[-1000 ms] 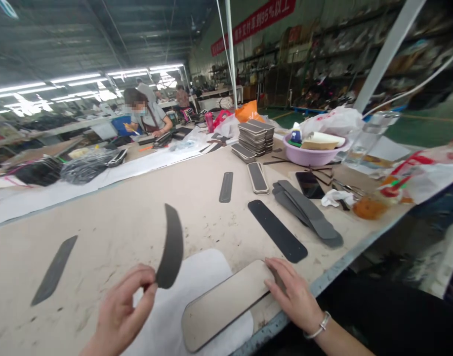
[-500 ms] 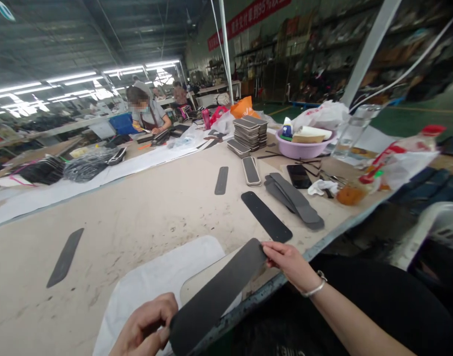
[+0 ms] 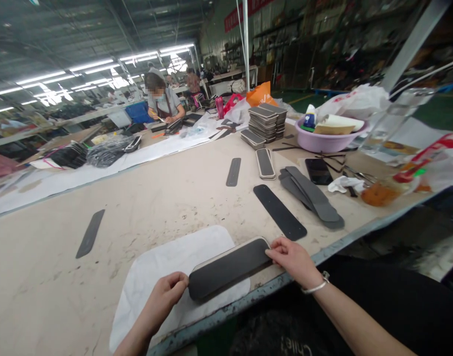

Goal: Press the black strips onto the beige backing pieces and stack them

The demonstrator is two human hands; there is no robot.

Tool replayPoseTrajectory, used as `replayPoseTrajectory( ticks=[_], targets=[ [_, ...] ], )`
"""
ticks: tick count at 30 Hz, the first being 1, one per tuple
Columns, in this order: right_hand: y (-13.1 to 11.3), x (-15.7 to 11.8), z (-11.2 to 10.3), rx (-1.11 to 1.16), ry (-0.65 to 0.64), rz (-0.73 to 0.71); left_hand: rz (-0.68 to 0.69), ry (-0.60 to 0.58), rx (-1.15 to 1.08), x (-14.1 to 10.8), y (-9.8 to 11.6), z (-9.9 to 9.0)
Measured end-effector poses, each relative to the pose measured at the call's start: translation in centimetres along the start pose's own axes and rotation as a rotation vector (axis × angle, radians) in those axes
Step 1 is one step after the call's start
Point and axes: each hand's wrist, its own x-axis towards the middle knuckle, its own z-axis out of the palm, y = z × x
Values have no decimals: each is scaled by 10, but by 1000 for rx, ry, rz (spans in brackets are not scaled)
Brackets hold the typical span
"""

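A long dark grey strip with rounded ends [image 3: 229,269] is stretched between my two hands. My left hand [image 3: 167,296] pinches its near left end, and my right hand [image 3: 291,259] pinches its far right end. Under the strip lies a pale, round-ended board [image 3: 226,253], mostly covered, with its light rim showing along the far side. Both are over a white sheet [image 3: 152,267] at the table's front edge. A black strip with small holes [image 3: 280,211] lies just beyond my right hand.
Loose grey strips [image 3: 311,195] overlap on the right, near a phone [image 3: 318,171]. Behind are stacked rimmed pieces [image 3: 263,123] and a purple basin [image 3: 322,141]. A bottle with orange liquid [image 3: 382,193] lies at the right edge. A co-worker [image 3: 163,101] sits across the table.
Both hands have brought the dark grey strip down over the pale board, nearly lining it up. The camera view has shifted, so the table's things appear farther right.
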Motion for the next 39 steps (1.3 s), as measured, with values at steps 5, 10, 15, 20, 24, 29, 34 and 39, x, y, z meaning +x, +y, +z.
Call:
replayPoseTrajectory(
  ticks=[5,10,15,20,24,29,34,39],
  targets=[
    [-6,14,0,-132,8,29,25,65,73,23,-5,6],
    [-7,17,-1,-166,5,38,-48,20,81,28,-12,10],
    [-4,19,-2,-296,12,-3,-125,-23,-30,27,-16,12],
    [-2,19,-3,-431,4,-19,-148,-23,-129,21,-12,16],
    [5,22,-4,-465,-30,-8,-133,13,-128,22,-17,19],
    [9,25,-4,-505,-44,-4,-123,30,-132,24,-24,22],
    [9,26,-4,-523,-30,21,-106,40,-127,23,-23,23],
    [9,26,-4,-516,-8,17,-105,56,-102,24,-30,25]
  ],
)
